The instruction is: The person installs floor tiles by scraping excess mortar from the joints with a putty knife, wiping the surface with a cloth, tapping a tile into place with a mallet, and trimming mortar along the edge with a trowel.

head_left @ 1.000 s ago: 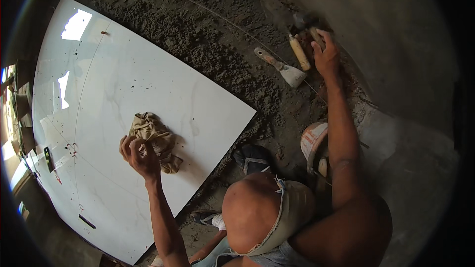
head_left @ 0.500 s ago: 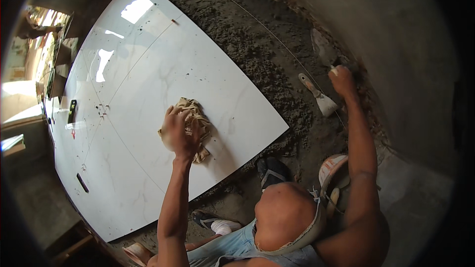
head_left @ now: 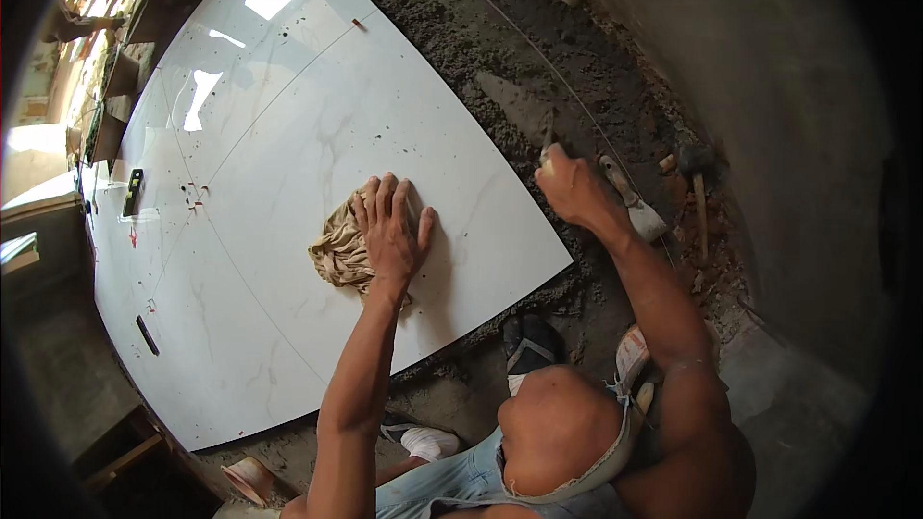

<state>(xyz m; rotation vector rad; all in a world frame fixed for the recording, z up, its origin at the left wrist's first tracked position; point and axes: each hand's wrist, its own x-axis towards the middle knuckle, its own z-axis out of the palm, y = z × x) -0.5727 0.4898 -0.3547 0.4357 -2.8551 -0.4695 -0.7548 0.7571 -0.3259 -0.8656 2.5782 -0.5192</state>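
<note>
My left hand lies with fingers spread on the right part of a crumpled beige rag. Under the rag are large glossy white tiles with faint grey veins. Past the tiles' right edge, my right hand is closed round the handle of a trowel, whose blade lies low over the wet grey mortar. Close to that hand, a putty knife with a wide pale blade rests on the mortar.
A hammer lies near the wall at right. A thin string crosses the mortar. On the tiles are a small spirit level, a black strip and several small red spacers. An orange-and-white container stands beside my knee.
My right hand has brought the trowel leftward from beside the wall to near the tile edge. My left hand has shifted right over the rag, its fingers flatter. The hammer has come into sight.
</note>
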